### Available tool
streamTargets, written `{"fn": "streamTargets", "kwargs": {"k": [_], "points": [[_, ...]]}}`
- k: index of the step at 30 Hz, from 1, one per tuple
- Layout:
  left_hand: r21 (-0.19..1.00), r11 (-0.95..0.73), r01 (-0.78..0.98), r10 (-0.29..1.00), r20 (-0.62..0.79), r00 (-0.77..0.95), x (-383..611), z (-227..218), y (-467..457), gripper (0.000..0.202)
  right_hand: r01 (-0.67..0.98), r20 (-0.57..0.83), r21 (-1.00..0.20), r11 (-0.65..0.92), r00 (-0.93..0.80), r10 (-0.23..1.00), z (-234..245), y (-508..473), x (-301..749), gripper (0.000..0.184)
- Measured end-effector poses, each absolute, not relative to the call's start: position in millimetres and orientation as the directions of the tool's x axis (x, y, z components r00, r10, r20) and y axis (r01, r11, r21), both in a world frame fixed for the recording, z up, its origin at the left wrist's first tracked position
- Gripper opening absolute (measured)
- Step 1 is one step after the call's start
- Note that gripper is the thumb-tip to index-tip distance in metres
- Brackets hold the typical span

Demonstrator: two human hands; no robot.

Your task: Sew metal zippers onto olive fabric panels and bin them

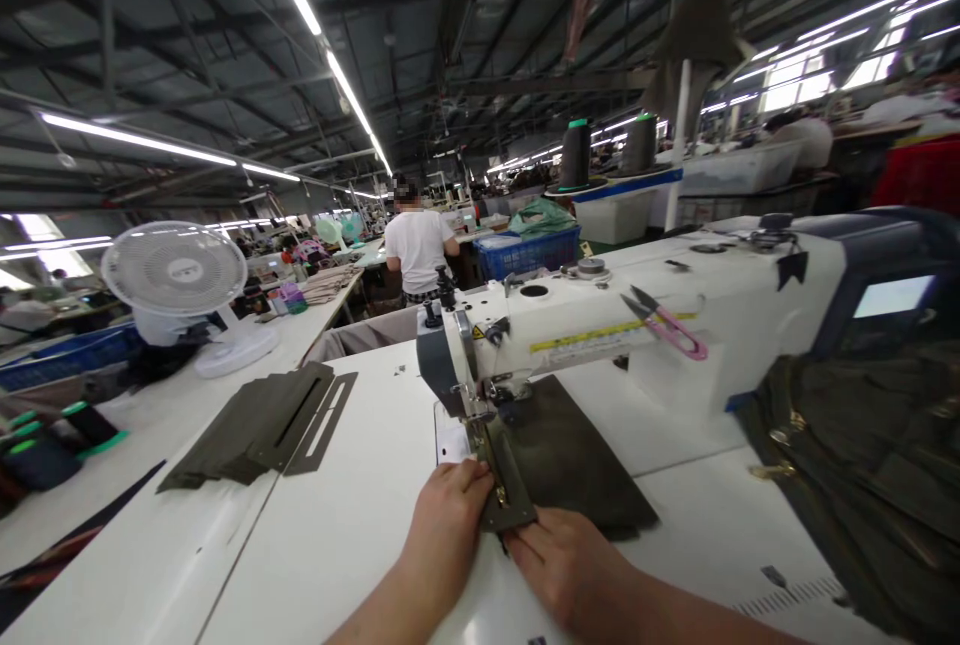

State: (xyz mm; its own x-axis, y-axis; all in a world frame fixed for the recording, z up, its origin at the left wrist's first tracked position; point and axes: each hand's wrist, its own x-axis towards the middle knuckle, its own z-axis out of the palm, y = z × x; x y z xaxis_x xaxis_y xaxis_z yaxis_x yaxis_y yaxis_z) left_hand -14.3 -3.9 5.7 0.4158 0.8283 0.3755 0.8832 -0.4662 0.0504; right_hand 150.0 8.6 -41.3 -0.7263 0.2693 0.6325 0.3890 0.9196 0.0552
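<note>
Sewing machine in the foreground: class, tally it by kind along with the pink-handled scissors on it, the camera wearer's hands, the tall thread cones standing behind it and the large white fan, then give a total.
Sewing machine: 1
Pink-handled scissors: 1
Left hand and right hand: 2
Thread cones: 2
White fan: 1
Total: 7

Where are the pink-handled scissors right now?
In the head view, the pink-handled scissors are right of centre, against the white sewing machine, crossing the right end of its yellow strip.
</note>
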Motion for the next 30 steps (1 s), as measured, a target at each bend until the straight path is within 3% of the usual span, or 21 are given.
{"fn": "streamTargets", "kwargs": {"k": [7,16,22,26,30], "points": [[0.101,-0.412,0.905,0.869,0.341,0.358,-18.5,3.4,10.9,0.025,0.417,0.523,0.020,0.909,-0.779,0.346,-27.8,21.7,148.0,0.017],[0.181,-0.422,0.888,0.868,0.364,0.338,-25.5,-5.0,28.7,0.023,0.427,0.527,-0.006,0.904,-0.767,0.366,-24.6,39.5,142.3,0.017],[0.247,-0.438,0.864,0.877,0.331,0.349,-24.8,-1.1,20.6,0.023,0.378,0.583,-0.273,0.885,-0.666,0.465,-16.9,32.0,152.5,0.020],[0.322,-0.426,0.845,0.878,0.372,0.301,-21.6,6.2,8.6,0.024,0.576,0.583,-0.265,0.773,-0.543,0.605,-12.6,32.1,149.5,0.019],[0.372,-0.405,0.835,0.882,0.402,0.248,-21.1,9.9,2.7,0.024,0.731,0.479,-0.228,0.644,-0.491,0.727,-4.4,40.1,135.7,0.028]]}}
